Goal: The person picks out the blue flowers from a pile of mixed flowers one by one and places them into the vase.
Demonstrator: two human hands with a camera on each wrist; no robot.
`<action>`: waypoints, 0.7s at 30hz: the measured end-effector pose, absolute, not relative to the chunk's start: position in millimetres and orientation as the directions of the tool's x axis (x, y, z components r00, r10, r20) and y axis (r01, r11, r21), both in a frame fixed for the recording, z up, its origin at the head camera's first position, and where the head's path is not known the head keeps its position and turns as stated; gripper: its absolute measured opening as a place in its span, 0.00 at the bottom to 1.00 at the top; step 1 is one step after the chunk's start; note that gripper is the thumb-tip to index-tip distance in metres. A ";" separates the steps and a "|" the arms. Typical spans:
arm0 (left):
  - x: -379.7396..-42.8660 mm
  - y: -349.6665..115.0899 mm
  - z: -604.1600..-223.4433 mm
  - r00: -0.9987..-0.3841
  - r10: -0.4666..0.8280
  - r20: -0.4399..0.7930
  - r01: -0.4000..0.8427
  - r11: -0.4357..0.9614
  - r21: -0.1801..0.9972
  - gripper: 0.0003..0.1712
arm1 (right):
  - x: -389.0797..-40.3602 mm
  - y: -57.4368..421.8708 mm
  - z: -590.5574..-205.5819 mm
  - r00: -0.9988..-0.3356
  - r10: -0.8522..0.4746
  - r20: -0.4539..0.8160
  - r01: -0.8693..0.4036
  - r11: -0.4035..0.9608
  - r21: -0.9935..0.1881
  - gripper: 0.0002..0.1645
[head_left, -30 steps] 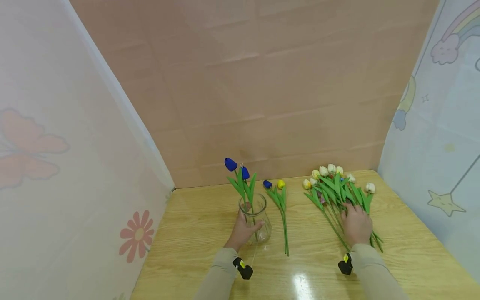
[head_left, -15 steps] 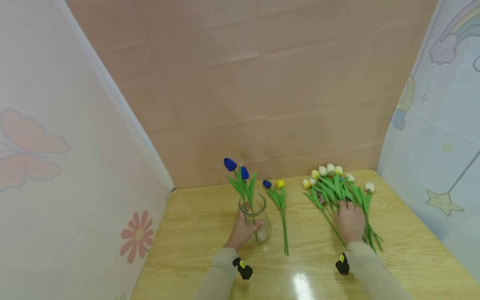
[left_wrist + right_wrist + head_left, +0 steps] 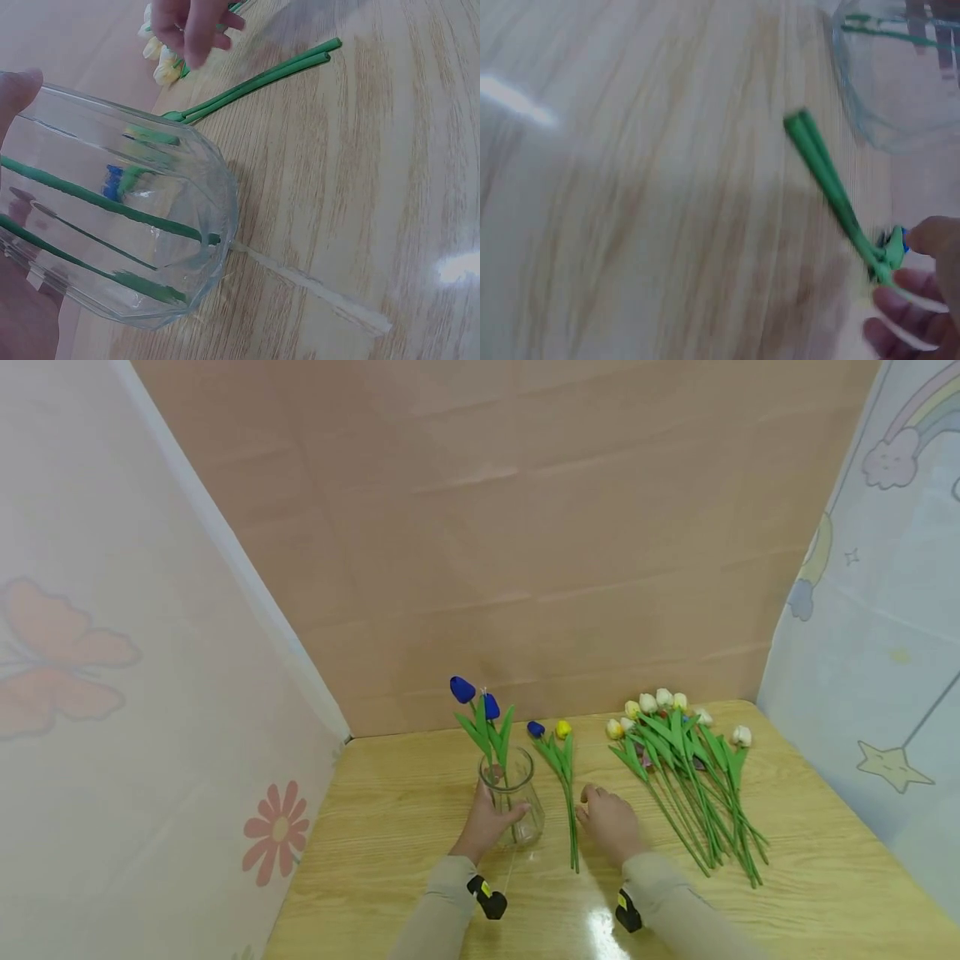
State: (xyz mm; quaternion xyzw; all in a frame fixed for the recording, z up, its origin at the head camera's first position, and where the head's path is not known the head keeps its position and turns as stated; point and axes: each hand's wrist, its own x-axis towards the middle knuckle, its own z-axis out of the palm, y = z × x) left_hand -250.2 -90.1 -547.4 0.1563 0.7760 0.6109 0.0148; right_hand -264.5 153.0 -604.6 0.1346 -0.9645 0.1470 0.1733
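My left hand (image 3: 482, 825) grips a clear glass vase (image 3: 531, 820) round its side. Two blue tulips (image 3: 462, 690) stand in it, and their green stems show through the glass in the left wrist view. Right of the vase, a blue tulip (image 3: 536, 728) and a yellow tulip (image 3: 563, 729) lie side by side on the table. My right hand (image 3: 611, 825) is just right of their stems (image 3: 825, 176), fingers loosely bent and holding nothing. Whether a fingertip touches the stems, I cannot tell.
A pile of mostly white and pale yellow tulips (image 3: 675, 752) lies on the right of the wooden table (image 3: 405, 793), stems pointing toward me. A brown sheet (image 3: 525, 568) hangs behind the table, with printed sheets at both sides.
My right hand has left the tulip pile and moved left to the stems of the blue and yellow tulips. The left hand and vase have stayed in place.
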 end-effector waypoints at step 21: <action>-263.0 -89.1 -572.6 -0.961 0.228 0.157 0.210 0.233 0.950 0.48 | -263.8 129.0 -604.8 -0.986 0.032 -0.163 0.113 0.853 -0.510 0.17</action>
